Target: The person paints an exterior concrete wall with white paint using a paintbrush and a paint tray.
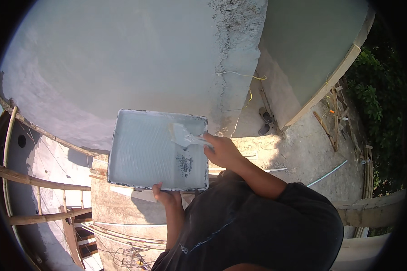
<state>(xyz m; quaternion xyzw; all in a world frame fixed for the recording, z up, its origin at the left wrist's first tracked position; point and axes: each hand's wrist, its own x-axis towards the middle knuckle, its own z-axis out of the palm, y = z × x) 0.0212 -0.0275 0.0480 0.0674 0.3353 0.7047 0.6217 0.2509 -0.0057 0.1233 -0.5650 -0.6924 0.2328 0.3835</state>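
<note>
A rectangular paint tray (140, 149), coated in pale grey-blue paint with a ribbed floor, is held out in front of me. My left hand (168, 198) grips its near edge from below, thumb over the rim and the other fingers hidden underneath. In my right hand (224, 152) is a paintbrush (185, 136), its handle smeared with the same paint. The bristles lie over the right half of the tray, pointing left; whether they touch its floor I cannot tell. Dark speckled patches show through the paint near the tray's right side.
A grey-blue wall (122, 58) rises ahead, with a rough unplastered strip (237, 27) on its right. Yellow wire (248, 97) sticks out there. Dark shoes (264, 122) lie on the floor beyond. Bamboo poles (40, 180) stand at left, and tangled wire (126, 257) lies below.
</note>
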